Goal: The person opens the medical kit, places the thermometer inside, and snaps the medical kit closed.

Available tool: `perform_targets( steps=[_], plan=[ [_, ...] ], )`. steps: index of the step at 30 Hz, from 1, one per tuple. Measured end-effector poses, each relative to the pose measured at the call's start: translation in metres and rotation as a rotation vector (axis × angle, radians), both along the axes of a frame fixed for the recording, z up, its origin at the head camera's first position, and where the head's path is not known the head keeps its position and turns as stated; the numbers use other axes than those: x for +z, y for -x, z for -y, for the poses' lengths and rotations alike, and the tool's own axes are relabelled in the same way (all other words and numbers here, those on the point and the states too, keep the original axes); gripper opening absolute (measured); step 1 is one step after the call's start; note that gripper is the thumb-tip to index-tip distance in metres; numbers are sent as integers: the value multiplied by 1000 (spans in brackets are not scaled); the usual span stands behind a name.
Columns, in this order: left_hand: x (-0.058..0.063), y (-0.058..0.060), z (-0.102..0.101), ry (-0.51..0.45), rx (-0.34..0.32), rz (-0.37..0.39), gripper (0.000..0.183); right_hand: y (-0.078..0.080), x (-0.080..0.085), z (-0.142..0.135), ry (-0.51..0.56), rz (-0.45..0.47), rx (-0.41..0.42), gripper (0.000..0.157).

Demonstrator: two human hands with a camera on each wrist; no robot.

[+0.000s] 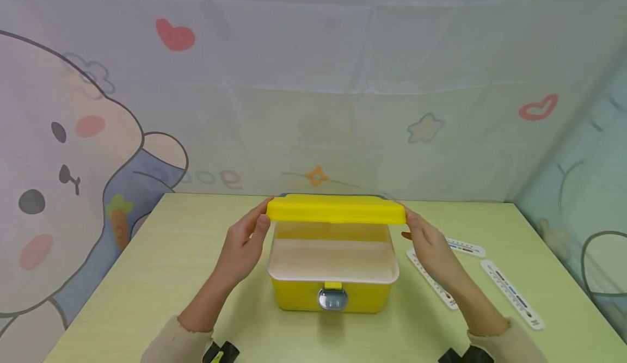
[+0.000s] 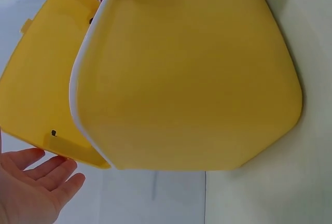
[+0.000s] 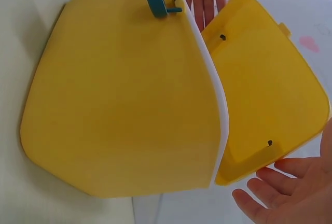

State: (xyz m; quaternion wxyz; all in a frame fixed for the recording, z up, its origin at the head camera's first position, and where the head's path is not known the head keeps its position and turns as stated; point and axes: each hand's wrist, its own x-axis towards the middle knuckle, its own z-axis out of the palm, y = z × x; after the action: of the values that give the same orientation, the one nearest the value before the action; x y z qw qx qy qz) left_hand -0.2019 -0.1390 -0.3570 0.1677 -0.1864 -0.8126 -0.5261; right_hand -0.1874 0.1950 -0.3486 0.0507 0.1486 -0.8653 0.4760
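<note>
A yellow plastic storage box (image 1: 291,296) with a white rim and a round latch (image 1: 333,299) stands upright on the table. Its yellow lid (image 1: 336,209) is raised at the back, showing the pale inside. My left hand (image 1: 242,248) touches the lid's left side, thumb near the front corner. On the opposite side, my right hand (image 1: 433,251) has its fingertips against the lid's edge. Both wrist views show fairly straight fingers along the lid's sides, with the lid (image 2: 41,79) tilted away from the box (image 3: 124,99).
Right of the box lie three white thermometer-like strips: one strip (image 1: 432,279) beside it, another strip (image 1: 466,246) partly behind my right hand, a third strip (image 1: 511,294) farther right. A printed cloth (image 1: 313,80) hangs behind the pale table (image 1: 196,232).
</note>
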Motion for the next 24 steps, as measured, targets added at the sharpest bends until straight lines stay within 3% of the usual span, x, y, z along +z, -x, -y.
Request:
perform_targets(
  steps=[9, 18, 24],
  plan=[
    [5, 13, 2, -26, 5, 19, 39, 13, 2, -1, -3, 12, -29, 55],
    [7, 26, 2, -19, 6, 68, 42, 32, -2, -1, -8, -43, -33, 57],
    [3, 41, 4, -23, -16, 57, 44, 42, -6, -3, 41, -71, 15, 53]
  ],
)
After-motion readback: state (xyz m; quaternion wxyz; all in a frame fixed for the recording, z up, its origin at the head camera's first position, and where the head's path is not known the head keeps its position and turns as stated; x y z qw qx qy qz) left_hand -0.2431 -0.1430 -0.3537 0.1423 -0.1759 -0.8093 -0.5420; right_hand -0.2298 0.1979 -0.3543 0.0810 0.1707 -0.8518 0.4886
